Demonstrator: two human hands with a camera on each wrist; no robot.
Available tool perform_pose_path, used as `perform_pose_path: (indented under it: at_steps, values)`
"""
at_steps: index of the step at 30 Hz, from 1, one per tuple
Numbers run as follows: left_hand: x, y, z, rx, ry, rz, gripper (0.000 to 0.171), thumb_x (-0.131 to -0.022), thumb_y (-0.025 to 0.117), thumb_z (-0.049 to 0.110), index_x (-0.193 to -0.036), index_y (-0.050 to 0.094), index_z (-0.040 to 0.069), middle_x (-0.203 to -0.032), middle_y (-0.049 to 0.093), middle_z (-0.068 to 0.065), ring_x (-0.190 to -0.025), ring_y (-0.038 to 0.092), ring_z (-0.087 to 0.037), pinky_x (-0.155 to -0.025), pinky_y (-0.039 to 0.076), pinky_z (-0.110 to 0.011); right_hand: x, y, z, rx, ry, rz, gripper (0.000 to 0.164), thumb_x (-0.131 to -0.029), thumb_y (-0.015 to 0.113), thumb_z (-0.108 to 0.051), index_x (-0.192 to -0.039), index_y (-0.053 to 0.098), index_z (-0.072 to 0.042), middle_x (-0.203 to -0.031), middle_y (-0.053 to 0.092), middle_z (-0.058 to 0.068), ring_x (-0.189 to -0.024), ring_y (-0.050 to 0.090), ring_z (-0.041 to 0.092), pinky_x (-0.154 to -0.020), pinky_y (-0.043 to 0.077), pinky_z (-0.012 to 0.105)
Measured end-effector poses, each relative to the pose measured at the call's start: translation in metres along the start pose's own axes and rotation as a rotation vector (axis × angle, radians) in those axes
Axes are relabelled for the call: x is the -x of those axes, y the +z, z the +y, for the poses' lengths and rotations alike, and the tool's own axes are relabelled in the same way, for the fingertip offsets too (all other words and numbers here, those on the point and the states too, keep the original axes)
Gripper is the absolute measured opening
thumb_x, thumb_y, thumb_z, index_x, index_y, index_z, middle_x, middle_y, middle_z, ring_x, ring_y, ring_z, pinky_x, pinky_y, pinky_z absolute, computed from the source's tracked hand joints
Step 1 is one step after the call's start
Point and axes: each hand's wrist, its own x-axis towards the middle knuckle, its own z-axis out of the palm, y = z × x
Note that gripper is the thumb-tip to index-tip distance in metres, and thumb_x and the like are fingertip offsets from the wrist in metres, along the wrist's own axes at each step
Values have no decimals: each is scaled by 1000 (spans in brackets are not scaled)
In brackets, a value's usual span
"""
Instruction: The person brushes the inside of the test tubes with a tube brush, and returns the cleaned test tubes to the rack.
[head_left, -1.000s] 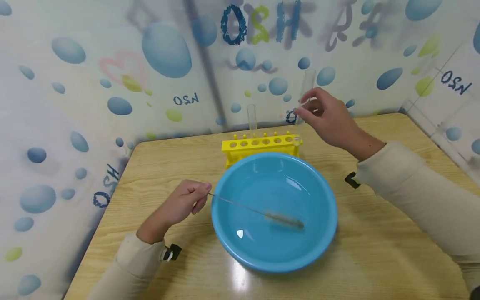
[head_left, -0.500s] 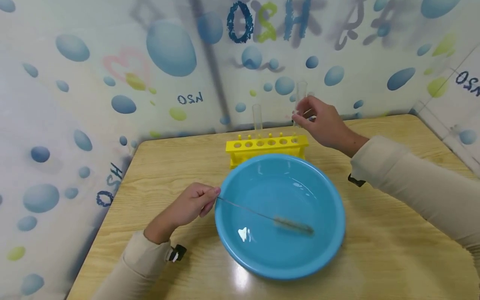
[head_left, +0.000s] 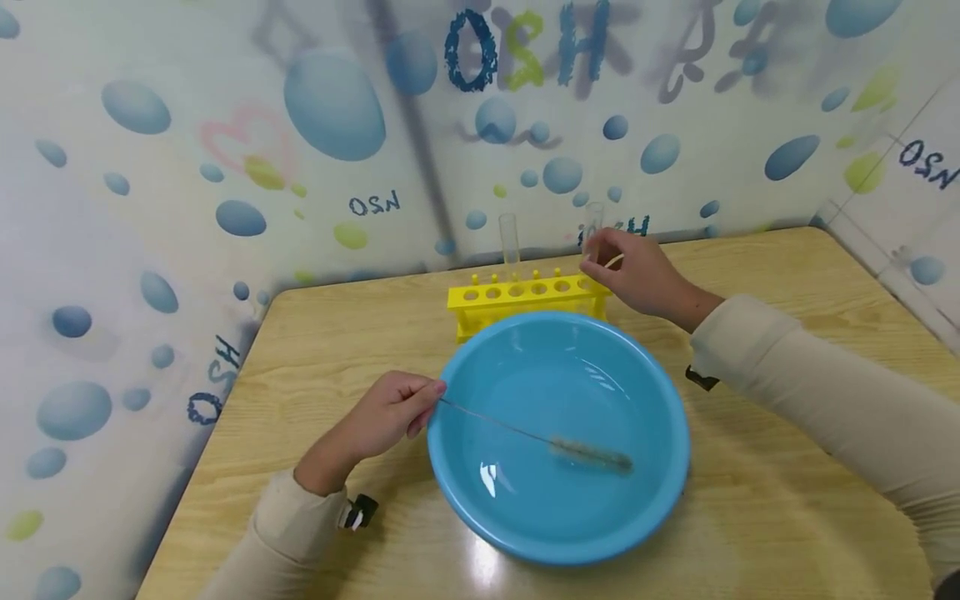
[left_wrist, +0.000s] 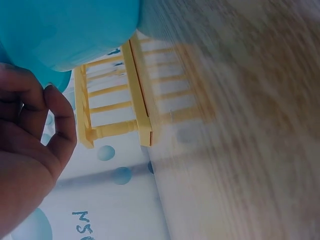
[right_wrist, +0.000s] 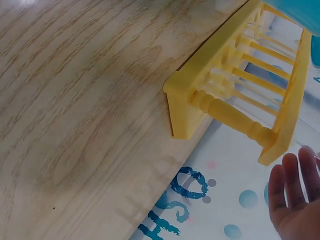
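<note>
My left hand (head_left: 386, 414) pinches the thin wire handle of a test tube brush (head_left: 592, 455) at the basin's left rim. The bristled end lies over the inside of the blue basin (head_left: 558, 552); whether it touches the water cannot be told. At the rack's right end, my right hand (head_left: 637, 273) holds a clear test tube (head_left: 594, 217) upright between thumb and fingers. Its lower part goes down into the end hole of the yellow test tube rack (head_left: 467, 321). In the right wrist view, the fingers (right_wrist: 290, 175) are just beyond the rack's top bar.
A second clear test tube (head_left: 509, 242) stands in the rack, left of its middle. The basin is right in front of the rack on the wooden table (head_left: 337, 333). Behind the table rises a wall (head_left: 300, 233) printed with blue drops.
My right hand has lowered the test tube from above the rack into its right end hole. The left hand and brush have shifted slightly right.
</note>
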Motion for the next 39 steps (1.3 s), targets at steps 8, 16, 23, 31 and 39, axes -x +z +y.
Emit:
perform_pose_path:
  at_steps: [8,16,23,31,39]
  values:
    - [-2,-1,1,-23,9,-6,45,-108,44,25,-67,55,11,-54,45,3,-49,46,-11,-48,43,-26,2,2,-3,-2,31,1,36,-102,59,-28,-129,54,-6,-111,64,14,-101,62,28,-92,56,48]
    - [-6,-3,1,2,10,-58,47,-109,43,25,-66,55,9,-52,46,2,-48,48,-13,-51,46,-28,26,-12,-21,11,-72,246,34,-97,66,-27,-114,51,-2,-92,54,13,-82,50,22,-71,44,23]
    - [-8,-9,3,33,-24,-115,48,-109,43,25,-66,55,7,-53,48,-1,-49,50,-14,-52,47,-28,16,-15,-64,116,-95,-58,26,-96,67,-24,-116,62,-8,-88,63,8,-73,59,20,-63,52,28]
    - [-8,-10,3,43,-42,-123,48,-109,43,24,-66,55,6,-53,48,-2,-49,51,-15,-54,49,-29,-23,3,-83,34,128,-241,54,-98,64,-34,-146,45,-15,-101,62,11,-81,69,31,-67,59,36]
    - [-7,-8,2,58,-44,-113,49,-109,44,25,-65,55,5,-52,48,-5,-49,51,-16,-54,49,-28,-44,18,-89,-7,158,-313,38,-100,61,-32,-135,54,-18,-106,64,11,-85,68,31,-76,59,41]
